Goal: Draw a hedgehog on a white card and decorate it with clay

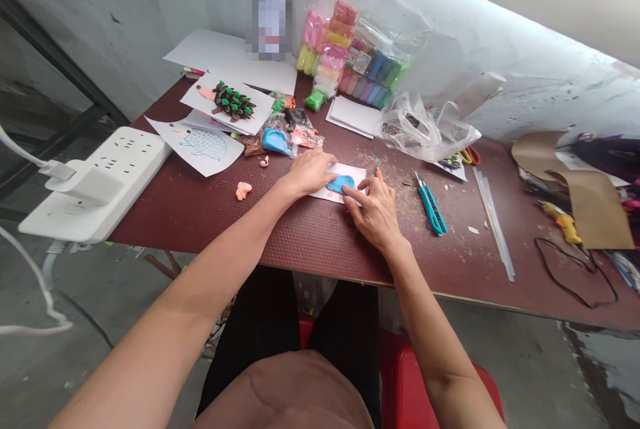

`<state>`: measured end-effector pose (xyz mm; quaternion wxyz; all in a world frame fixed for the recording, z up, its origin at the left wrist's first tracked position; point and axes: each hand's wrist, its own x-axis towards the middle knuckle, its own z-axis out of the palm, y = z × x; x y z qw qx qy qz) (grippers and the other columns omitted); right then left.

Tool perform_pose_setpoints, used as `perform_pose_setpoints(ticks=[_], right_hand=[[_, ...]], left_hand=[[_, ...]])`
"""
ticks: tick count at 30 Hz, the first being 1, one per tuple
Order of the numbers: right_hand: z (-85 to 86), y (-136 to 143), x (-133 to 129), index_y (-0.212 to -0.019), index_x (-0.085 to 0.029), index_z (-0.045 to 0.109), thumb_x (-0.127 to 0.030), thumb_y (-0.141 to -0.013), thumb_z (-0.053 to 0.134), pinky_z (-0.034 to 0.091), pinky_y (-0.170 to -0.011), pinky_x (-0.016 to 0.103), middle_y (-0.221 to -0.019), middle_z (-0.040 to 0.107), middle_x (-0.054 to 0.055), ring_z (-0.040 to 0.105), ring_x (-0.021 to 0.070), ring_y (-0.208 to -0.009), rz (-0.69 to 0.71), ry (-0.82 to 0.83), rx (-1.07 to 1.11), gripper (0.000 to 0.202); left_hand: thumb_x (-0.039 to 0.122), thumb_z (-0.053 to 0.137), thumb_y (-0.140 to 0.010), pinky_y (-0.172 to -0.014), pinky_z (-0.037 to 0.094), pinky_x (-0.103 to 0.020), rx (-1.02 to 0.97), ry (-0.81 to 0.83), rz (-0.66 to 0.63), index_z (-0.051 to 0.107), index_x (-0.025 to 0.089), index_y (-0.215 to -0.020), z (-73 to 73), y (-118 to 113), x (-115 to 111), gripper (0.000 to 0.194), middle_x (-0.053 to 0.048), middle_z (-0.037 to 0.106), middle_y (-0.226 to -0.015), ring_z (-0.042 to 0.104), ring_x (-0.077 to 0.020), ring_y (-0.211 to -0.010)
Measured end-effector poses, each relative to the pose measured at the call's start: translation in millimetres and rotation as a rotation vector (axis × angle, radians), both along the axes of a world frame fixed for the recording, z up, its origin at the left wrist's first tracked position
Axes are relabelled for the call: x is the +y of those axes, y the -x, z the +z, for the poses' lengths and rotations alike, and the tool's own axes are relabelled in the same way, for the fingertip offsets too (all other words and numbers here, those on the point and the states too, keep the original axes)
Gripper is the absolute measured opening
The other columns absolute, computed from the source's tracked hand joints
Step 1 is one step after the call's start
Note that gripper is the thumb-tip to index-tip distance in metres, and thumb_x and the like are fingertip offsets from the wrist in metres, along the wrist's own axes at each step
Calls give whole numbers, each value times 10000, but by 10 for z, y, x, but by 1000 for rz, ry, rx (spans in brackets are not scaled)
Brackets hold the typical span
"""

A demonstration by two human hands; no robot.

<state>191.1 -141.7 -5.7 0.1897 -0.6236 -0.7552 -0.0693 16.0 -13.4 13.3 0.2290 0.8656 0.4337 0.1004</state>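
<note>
A flat piece of blue clay [341,184] lies on a small white card [320,194] with some orange marks below the clay. My left hand [309,172] rests at the card's left side, palm down, its fingertips reaching the clay's left edge. On the other side, my right hand [377,210] has bent, slightly parted fingers, with fingertips touching the clay's right edge. Neither hand lifts anything off the table. To the left of my left hand sits a loose lump of peach clay [243,190], with a smaller peach piece [264,161] behind it.
A teal utility knife [432,206] lies right of my right hand, then clear glue sticks [494,226] and a yellow glue gun [563,222]. Bagged blue clay [277,141], hedgehog pictures [200,142] and a plastic bag [425,126] are behind. A white power strip [95,186] occupies the left corner.
</note>
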Motion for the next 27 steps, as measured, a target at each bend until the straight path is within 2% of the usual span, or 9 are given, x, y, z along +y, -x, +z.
perform_pose_setpoints(ticks=[3,7,10,13,15,17,20,24,27], right_hand=[[13,-17,-1,-1145,-294,790,-376,-1045,538,428,-931,443,-1047,617,80,576,244,-1015,-7,-26,85,282],[28,-71,-36,-1106,-272,801,-320,-1017,568,445,-943,454,-979,612,79,596,279,-1106,-19,-73,143,254],[28,-92,-61,-1078,-249,808,-268,-985,583,460,-899,441,-963,613,84,615,275,-1043,-27,-75,162,244],[12,-99,-65,-1095,-252,806,-193,-956,563,457,-890,437,-973,616,86,612,266,-1017,-25,-64,159,286],[-5,-102,-64,-1117,-273,802,-135,-932,535,447,-896,436,-979,617,82,605,265,-1032,-27,-54,133,353],[-22,-103,-67,-1135,-294,799,-94,-915,518,435,-893,428,-985,619,79,599,263,-1046,-31,-57,99,409],[-41,-95,-78,-1157,-303,794,-60,-904,513,425,-886,414,-1011,628,84,593,267,-1094,-29,-78,47,450],[-46,-86,-89,-1172,-302,785,-38,-908,510,416,-898,417,-1066,635,102,557,292,-1226,-22,-60,-26,464],[-41,-94,-89,-1168,-308,783,-36,-916,506,413,-908,426,-1073,636,104,514,313,-1314,-27,-41,-54,464]], left_hand=[[296,625,-945,-1042,492,-388,4,10,-4,720,192,-1332,9,1,-3,411,-127,721,-1240,643,-293,-1203],[299,645,-932,-1047,489,-388,-6,4,5,729,200,-1316,-7,1,0,405,-121,721,-1241,652,-289,-1185],[297,646,-938,-1040,498,-382,-39,7,7,725,192,-1320,-16,15,22,404,-112,735,-1197,661,-276,-1154],[216,616,-944,-1026,509,-374,-135,-51,0,763,171,-1242,-14,28,62,335,-110,741,-1162,666,-259,-1128],[125,576,-930,-1001,519,-355,-247,-96,-88,804,175,-1112,-19,19,79,296,-95,746,-1126,678,-229,-1074],[74,563,-902,-946,536,-337,-348,-100,-233,818,173,-1022,-37,-6,75,299,-80,755,-1053,691,-200,-982],[64,618,-860,-874,536,-321,-349,-94,-375,821,165,-978,-79,-54,34,256,-75,754,-978,690,-196,-918],[74,645,-863,-820,516,-319,-216,-131,-419,822,156,-919,-121,-95,-12,204,-93,746,-942,687,-218,-920],[85,632,-882,-805,508,-312,-186,-144,-423,825,165,-905,-132,-100,-13,210,-95,750,-956,688,-214,-914]])
